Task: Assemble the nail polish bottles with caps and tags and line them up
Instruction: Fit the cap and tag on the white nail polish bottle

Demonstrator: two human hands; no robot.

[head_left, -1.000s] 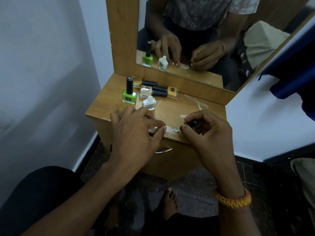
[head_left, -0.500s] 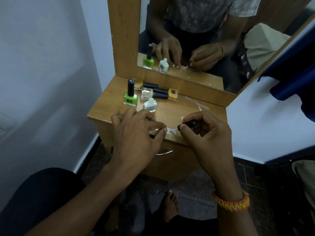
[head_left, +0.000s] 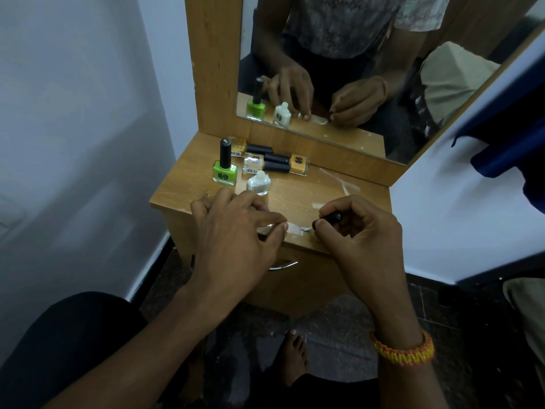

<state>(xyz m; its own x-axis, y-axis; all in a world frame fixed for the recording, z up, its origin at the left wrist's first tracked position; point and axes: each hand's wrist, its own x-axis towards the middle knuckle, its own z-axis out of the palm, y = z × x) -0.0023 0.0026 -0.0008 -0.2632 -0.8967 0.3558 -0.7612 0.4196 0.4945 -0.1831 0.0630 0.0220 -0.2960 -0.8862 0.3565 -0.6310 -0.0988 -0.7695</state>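
Green bottle point(head_left: 224, 172) capped, upright; white bottle point(head_left: 259, 183) uncapped beside; three capped bottles point(head_left: 275, 162) lying behind.

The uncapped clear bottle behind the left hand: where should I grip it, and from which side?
Grip the clear bottle by its squarish glass body, pinching its left and right faces, coming from above and the near side. It stands upright with a bare, narrow neck that gives little hold. The green bottle stands close on its left and capped bottles lie behind, so keep the fingers tight.
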